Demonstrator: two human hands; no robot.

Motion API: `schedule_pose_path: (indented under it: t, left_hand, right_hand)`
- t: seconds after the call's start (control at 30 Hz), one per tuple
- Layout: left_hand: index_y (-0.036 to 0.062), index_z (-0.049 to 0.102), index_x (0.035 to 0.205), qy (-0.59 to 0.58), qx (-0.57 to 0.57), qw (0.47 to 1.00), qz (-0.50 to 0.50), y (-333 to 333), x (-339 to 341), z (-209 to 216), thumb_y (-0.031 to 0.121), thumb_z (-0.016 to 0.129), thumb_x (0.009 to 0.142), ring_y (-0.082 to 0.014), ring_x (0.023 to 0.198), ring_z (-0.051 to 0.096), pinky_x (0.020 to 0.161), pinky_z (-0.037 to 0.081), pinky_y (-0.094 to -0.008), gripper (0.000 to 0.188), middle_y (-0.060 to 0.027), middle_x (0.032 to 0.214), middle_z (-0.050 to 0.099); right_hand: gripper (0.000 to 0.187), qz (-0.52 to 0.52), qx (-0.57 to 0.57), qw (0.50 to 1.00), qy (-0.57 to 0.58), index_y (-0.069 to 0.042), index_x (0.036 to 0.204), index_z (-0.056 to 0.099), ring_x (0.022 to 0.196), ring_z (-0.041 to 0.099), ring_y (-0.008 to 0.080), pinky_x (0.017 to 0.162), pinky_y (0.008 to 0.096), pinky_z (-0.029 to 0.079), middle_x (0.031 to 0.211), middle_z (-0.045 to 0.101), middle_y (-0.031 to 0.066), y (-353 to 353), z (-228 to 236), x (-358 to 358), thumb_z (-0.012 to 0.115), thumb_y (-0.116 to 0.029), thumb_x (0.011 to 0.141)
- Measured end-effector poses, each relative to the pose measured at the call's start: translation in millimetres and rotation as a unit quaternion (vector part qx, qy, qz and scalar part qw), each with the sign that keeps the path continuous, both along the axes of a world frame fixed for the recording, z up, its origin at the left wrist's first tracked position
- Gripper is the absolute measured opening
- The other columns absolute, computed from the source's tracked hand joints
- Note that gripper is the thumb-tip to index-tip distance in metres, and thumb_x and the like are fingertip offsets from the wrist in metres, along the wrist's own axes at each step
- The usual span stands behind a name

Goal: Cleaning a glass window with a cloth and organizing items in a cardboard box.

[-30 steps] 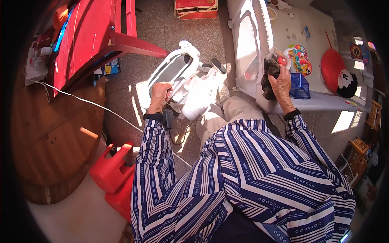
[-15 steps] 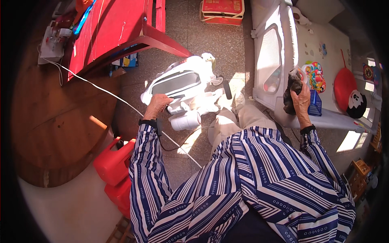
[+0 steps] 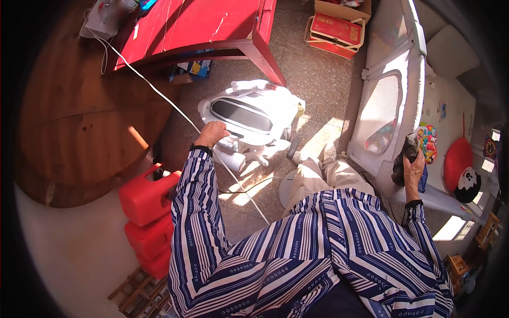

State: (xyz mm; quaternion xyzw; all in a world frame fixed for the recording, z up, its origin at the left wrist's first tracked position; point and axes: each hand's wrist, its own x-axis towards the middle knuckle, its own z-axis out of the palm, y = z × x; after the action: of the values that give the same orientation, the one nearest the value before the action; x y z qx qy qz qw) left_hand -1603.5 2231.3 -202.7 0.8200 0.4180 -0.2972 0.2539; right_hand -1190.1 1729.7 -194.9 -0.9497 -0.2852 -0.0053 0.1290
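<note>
A white plastic piece of child's furniture [image 3: 289,108] with a dark grey oval panel [image 3: 241,114] and wheel-like parts below stands on the floor, in sunlight. At its near left edge, my left hand [image 3: 212,133] is closed around a short dark bar that juts from the fist; the fingertips are partly hidden. My right hand [image 3: 413,170] grips a bunched dark cloth [image 3: 405,159] beside the padded rail of a white playpen [image 3: 362,135].
Toys and a red cushion [image 3: 458,157] lie inside the playpen. A red table [image 3: 185,32] stands far left, above a brown wooden disc [image 3: 79,127]. Red jugs [image 3: 146,199] are at my left. A white cable [image 3: 175,106] crosses the floor near a red box [image 3: 336,33].
My view has shifted, so the scene sits lower and further right. The white furniture appears turned, its grey panel now tilted the other way. Both hands keep their hold.
</note>
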Motion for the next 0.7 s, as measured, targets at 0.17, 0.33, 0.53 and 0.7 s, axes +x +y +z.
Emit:
schedule_pose_path:
  t: [0.17, 0.33, 0.53, 0.7]
  left_hand:
    - [0.007, 0.066, 0.078, -0.002, 0.05, 0.994, -0.096, 10.8, -3.8, 6.2, 0.03, 0.062, 0.069, -0.0296, 0.077, 0.062, 0.071, 0.046, -0.0379, 0.025, -0.0149, 0.077, 0.064]
    - [0.0073, 0.065, 0.076, -0.017, 0.013, 0.999, -0.029, 12.9, -12.7, 1.1, 0.031, 0.062, 0.068, -0.0292, 0.074, 0.061, 0.069, 0.046, -0.0376, 0.025, -0.0138, 0.074, 0.063]
    - [0.003, 0.065, 0.08, -0.004, -0.03, 1.0, -0.004, 9.1, -20.0, 9.5, 0.024, 0.063, 0.067, -0.0327, 0.081, 0.06, 0.073, 0.047, -0.0393, 0.025, -0.0184, 0.083, 0.063]
    - [0.0033, 0.064, 0.079, -0.046, 0.007, 0.996, -0.07, 1.9, -50.3, -8.7, 0.013, 0.059, 0.063, -0.0319, 0.088, 0.055, 0.077, 0.044, -0.038, 0.019, -0.016, 0.085, 0.059]
  right_hand:
    - [0.05, 0.028, -0.021, 0.999, -0.014, -0.001, 0.114, 0.044, 0.1, 0.049, 0.0348, 0.088, 0.0398, 0.039, 0.106, 0.052, 0.02, -11.5, 10.3, 4.8, 0.064, -0.019, 0.072]
    - [0.051, 0.041, -0.061, 0.997, 0.02, 0.0, 0.114, 0.045, 0.1, 0.05, 0.0343, 0.088, 0.0392, 0.04, 0.105, 0.053, 0.0199, 0.1, 21.4, 9.5, 0.065, -0.021, 0.071]
    - [0.049, 0.033, -0.104, 0.985, 0.131, -0.002, 0.109, 0.049, 0.091, 0.056, 0.0319, 0.081, 0.0371, 0.044, 0.097, 0.057, 0.0186, 8.3, 56.8, 9.9, 0.066, -0.02, 0.067]
    - [0.05, 0.042, -0.146, 0.957, 0.245, -0.003, 0.109, 0.05, 0.085, 0.059, 0.0289, 0.076, 0.0358, 0.046, 0.092, 0.06, 0.0172, 48.1, 96.2, 27.3, 0.066, -0.019, 0.065]
